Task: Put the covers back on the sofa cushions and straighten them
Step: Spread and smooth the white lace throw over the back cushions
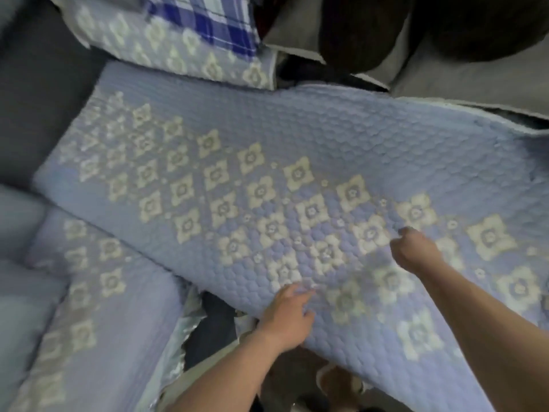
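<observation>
- Cover (267, 162), the quilted blue one with cream flowers, lies spread across the middle sofa seat, skewed: its far end runs toward the armrest (35, 93), and its near right part hangs off the front edge toward you.
- Your left hand (288, 316) lies on the cover's near edge with fingers spread and fairly straight; that grip looks released, pressing flat, probably to pin the edge while the other hand pulls.
- Your right hand (413, 248) is clenched on top of the cover. It looks to be pinching a fold of the quilting to tug the cloth, but blur hides whether cloth is really between the fingers.
- Along the back right, the cover's edge rides up against a grey cushion (475, 81), so it is not yet square on the seat.
- A second cover (98, 292) of the same pattern lies on the seat to the left, its silvery underside showing at the edge beside the gap.
- Behind, a third patterned piece (166, 46) leans at the backrest with a blue plaid cloth (208, 19) on it.
- Judging by the skew, straightening is still under way.
</observation>
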Tool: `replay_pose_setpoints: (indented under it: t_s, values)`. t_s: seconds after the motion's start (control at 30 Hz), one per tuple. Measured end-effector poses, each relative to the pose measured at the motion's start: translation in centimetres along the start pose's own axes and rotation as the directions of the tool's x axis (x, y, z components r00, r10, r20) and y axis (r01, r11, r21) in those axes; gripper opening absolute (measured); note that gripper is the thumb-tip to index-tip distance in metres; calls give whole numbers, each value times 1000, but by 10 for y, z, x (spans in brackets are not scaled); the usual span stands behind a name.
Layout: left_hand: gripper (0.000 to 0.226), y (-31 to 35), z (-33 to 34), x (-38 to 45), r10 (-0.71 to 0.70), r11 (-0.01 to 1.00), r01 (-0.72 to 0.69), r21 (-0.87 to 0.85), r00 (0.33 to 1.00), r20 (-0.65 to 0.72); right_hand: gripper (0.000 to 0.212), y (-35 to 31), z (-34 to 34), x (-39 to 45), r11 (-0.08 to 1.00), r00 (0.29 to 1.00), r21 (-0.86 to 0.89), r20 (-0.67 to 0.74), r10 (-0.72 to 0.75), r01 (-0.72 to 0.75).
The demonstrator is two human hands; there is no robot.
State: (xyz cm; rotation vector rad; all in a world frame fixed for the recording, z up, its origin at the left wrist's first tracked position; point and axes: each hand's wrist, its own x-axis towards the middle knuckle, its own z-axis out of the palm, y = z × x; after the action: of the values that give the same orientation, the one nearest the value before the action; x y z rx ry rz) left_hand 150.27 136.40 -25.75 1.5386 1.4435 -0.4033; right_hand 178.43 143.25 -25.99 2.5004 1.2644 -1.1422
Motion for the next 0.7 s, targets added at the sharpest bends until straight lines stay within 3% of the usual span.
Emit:
replay_pose_setpoints:
  t_s: [0.17, 0.33, 0.57, 0.7]
  values:
    - [54, -125, -96, 14, -318, 944, 287, -160, 921, -225, 38, -180, 35, 9, 952, 961, -143, 93, -261, 272]
    - [65, -265, -176, 27, -526, 846, 442, -298, 785, -327, 51, -327, 105, 5, 879, 900, -238, 252, -355, 414]
    - [70, -444, -342, 90, -557, 826, 406, -390, 688, -465, 58, -561, 189, 34, 778, 853, -349, 231, -469, 522]
    - [74, -543, -453, 139, -477, 874, 399, -276, 606, -637, 60, -706, 227, 69, 681, 817, -466, 204, -539, 565]
